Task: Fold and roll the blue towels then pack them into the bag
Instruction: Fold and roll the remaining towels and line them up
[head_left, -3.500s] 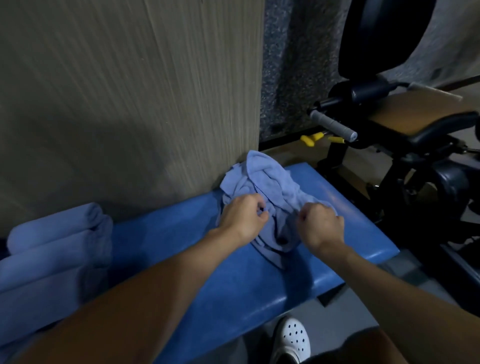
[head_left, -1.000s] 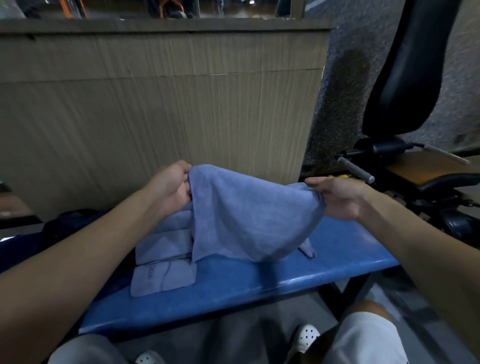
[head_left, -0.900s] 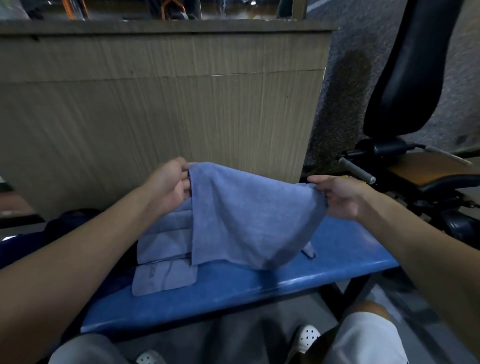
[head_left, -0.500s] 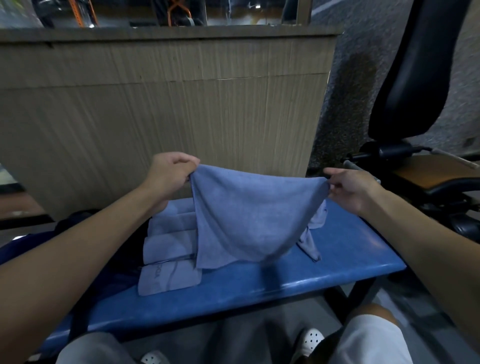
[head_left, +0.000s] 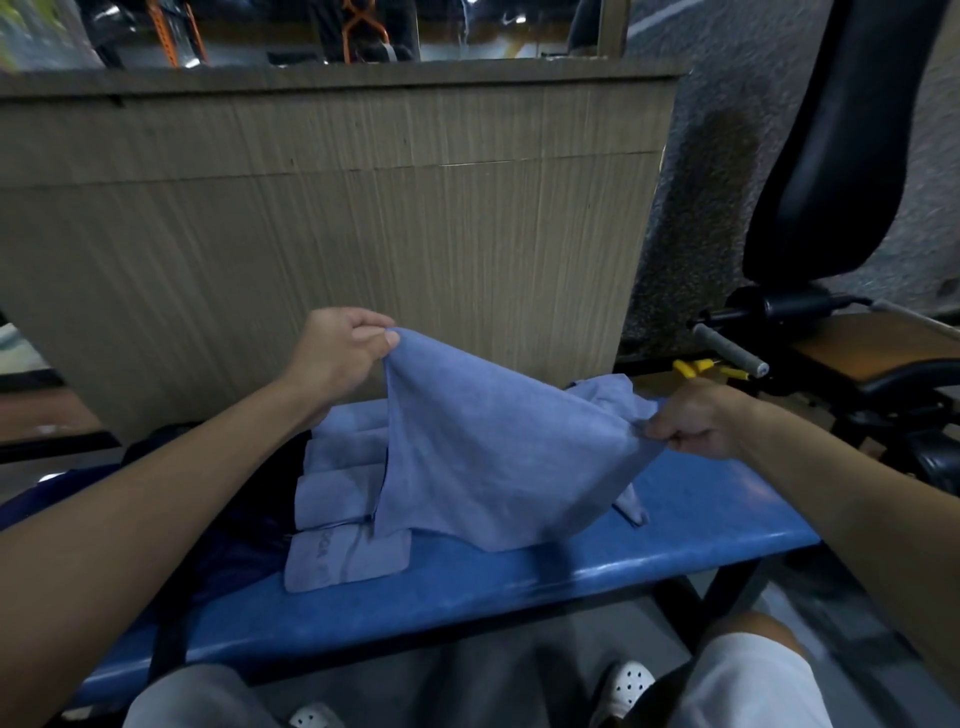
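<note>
A blue towel (head_left: 493, 457) hangs spread between my two hands above the blue bench (head_left: 519, 587). My left hand (head_left: 337, 353) pinches its upper left corner, held high. My right hand (head_left: 696, 421) grips the right corner, lower and close to the bench. The towel's bottom edge drapes onto the bench. Several rolled blue towels (head_left: 337, 467) lie side by side on the bench behind its left edge, partly hidden by it. A dark bag (head_left: 223, 551) sits at the left end of the bench, under my left forearm.
A wood-grain panel (head_left: 363, 223) rises directly behind the bench. A black exercise machine (head_left: 831, 338) with a padded back and a grey handle (head_left: 727, 353) stands at the right. My knees and white shoes are below the bench's front edge.
Since 3.5 s ago I have lifted the crumpled towel off the bench and spread it. In the last half second my right hand has dropped lower, so the top edge slopes down to the right.
</note>
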